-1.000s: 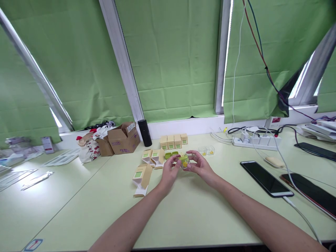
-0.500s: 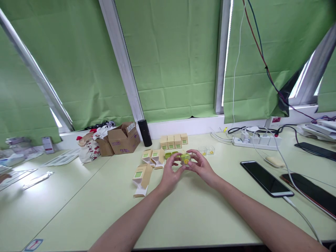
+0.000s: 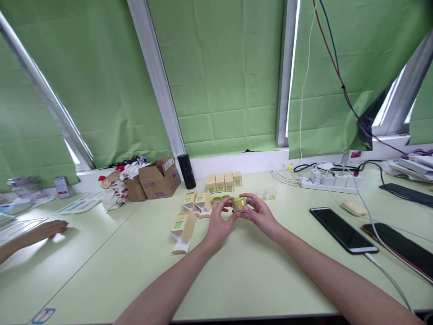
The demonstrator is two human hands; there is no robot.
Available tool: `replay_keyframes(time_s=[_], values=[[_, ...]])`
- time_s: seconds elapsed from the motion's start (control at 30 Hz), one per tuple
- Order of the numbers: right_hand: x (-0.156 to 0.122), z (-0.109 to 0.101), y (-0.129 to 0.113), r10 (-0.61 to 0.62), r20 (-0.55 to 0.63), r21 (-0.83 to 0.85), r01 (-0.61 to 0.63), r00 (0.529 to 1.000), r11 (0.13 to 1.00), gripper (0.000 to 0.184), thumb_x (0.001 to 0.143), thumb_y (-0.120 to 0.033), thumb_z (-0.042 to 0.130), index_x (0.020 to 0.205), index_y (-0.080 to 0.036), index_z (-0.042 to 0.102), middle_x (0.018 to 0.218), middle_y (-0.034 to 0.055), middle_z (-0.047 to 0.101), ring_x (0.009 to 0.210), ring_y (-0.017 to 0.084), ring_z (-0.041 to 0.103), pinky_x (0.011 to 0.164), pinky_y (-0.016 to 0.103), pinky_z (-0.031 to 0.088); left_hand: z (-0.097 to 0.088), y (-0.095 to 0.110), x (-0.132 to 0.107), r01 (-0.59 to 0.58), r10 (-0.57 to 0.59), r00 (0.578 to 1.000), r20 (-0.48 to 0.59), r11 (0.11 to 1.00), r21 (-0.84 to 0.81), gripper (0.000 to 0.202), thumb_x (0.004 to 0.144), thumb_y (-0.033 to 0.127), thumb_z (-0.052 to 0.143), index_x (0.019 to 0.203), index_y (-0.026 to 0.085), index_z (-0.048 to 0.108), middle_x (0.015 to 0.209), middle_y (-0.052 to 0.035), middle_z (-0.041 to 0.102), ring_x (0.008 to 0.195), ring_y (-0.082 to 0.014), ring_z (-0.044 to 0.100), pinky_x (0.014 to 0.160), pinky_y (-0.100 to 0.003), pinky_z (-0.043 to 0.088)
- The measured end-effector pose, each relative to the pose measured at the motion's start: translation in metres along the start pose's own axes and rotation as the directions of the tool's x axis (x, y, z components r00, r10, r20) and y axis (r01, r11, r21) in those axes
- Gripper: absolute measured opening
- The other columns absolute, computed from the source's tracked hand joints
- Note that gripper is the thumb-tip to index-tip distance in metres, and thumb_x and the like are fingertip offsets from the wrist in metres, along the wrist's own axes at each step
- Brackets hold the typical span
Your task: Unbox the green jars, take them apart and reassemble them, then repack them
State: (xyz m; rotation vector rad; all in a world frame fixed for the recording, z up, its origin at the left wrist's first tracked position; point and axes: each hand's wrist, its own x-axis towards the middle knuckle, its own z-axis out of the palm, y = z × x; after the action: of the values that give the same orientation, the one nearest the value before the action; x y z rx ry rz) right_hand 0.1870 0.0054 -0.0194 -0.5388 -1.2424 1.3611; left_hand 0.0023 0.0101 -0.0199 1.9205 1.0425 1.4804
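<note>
Just above the table, my left hand (image 3: 219, 222) and my right hand (image 3: 260, 215) pinch a small clear jar with a green lid (image 3: 239, 205) from both sides. Something yellow shows through its wall. Behind my left fingers lie green lids (image 3: 219, 198), partly hidden. Two clear jars with yellow bits inside (image 3: 266, 194) stand beyond my right hand. To the left of my hands are opened small cardboard boxes (image 3: 183, 225), their flaps out, and farther back is a row of closed small boxes (image 3: 224, 182).
A black cylinder (image 3: 186, 171) and a large cardboard box (image 3: 160, 178) stand along the wall. On the right are a phone (image 3: 343, 230) with a cable and a power strip (image 3: 329, 183). Another person's hand (image 3: 50, 229) rests at the far left of the table (image 3: 250, 280).
The jar in my hands has tilted slightly, and its lid top shows differently. At the far left, another person's hand has reached farther in, over where a shiny packet lay.
</note>
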Motion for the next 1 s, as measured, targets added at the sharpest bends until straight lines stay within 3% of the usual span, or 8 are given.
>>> replay_keyframes(time_s=[0.2,0.43,0.67,1.0], values=[[-0.0001,0.0001,0.0020,0.067,0.036,0.148,-0.072,0.997,0.986,0.056,0.085,-0.053,0.080,0.133,-0.032,0.058,0.110,0.0069,0.078,0.105,0.030,0.077,0.107,0.057,0.052,0.0018,0.0010,-0.0027,-0.024,0.024,0.999,-0.033,1.000,-0.010,0.050,0.085,0.028,0.077,0.134,0.028,0.063,0.114,-0.0072,0.064,0.108,-0.0228,0.064,0.097,-0.041,0.051],[0.0015,-0.0050,0.0054,0.110,0.038,0.267,-0.117,0.993,0.957,0.046,0.083,-0.042,0.080,0.123,-0.027,0.062,0.108,0.0083,0.080,0.104,0.034,0.078,0.110,0.063,0.049,0.0014,0.0081,-0.0043,-0.048,0.048,0.998,-0.029,0.999,-0.023,0.043,0.090,0.025,0.071,0.132,0.027,0.064,0.115,-0.0080,0.067,0.105,-0.0226,0.066,0.098,-0.041,0.051],[0.0027,-0.0091,0.0080,0.123,0.049,0.275,-0.132,0.991,0.952,0.038,0.086,-0.038,0.074,0.121,-0.027,0.063,0.107,0.0087,0.080,0.103,0.033,0.078,0.112,0.064,0.047,0.0013,0.0067,-0.0049,-0.053,0.052,0.998,-0.030,0.999,-0.012,0.039,0.092,0.028,0.071,0.131,0.027,0.065,0.113,-0.0081,0.068,0.108,-0.0235,0.065,0.099,-0.041,0.051],[0.0023,-0.0073,0.0057,0.076,-0.002,0.221,-0.074,0.997,0.973,0.048,0.081,-0.045,0.084,0.120,-0.028,0.064,0.109,0.0065,0.078,0.101,0.029,0.076,0.105,0.060,0.052,0.0023,0.0008,-0.0041,-0.027,0.027,1.000,-0.002,0.999,-0.047,0.042,0.095,0.040,0.069,0.133,0.025,0.061,0.120,-0.0101,0.066,0.110,-0.0239,0.066,0.100,-0.041,0.051]])
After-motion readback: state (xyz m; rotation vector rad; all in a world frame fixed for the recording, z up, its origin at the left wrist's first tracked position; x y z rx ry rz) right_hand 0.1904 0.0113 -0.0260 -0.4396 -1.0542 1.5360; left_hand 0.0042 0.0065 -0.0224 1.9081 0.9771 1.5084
